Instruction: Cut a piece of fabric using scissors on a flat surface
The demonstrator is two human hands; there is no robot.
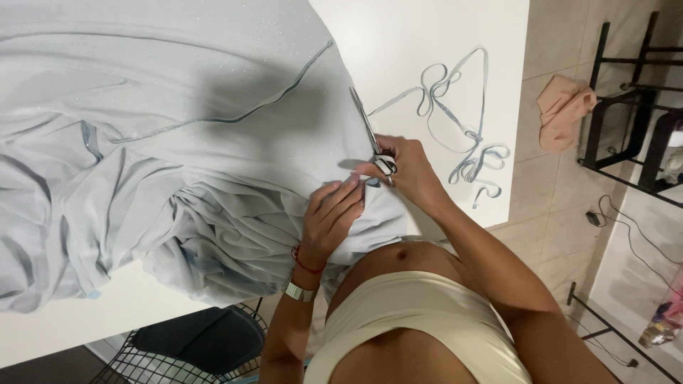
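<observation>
A large pale blue-grey fabric (163, 142) lies bunched and spread over a white table (420, 35). My right hand (405, 167) grips the handles of a pair of scissors (365, 121), whose blades point away along the fabric's edge. My left hand (331, 217) presses down on the fabric just beside the scissors, fingers curled over the cloth. A red thread and a metal watch band sit on my left wrist.
A long trimmed strip of pale ribbon-like fabric (462, 135) lies coiled on the table to the right. A pink cloth (563, 107) lies on the tiled floor by a black metal frame (633, 107). A black wire chair (192, 348) stands under the table's near edge.
</observation>
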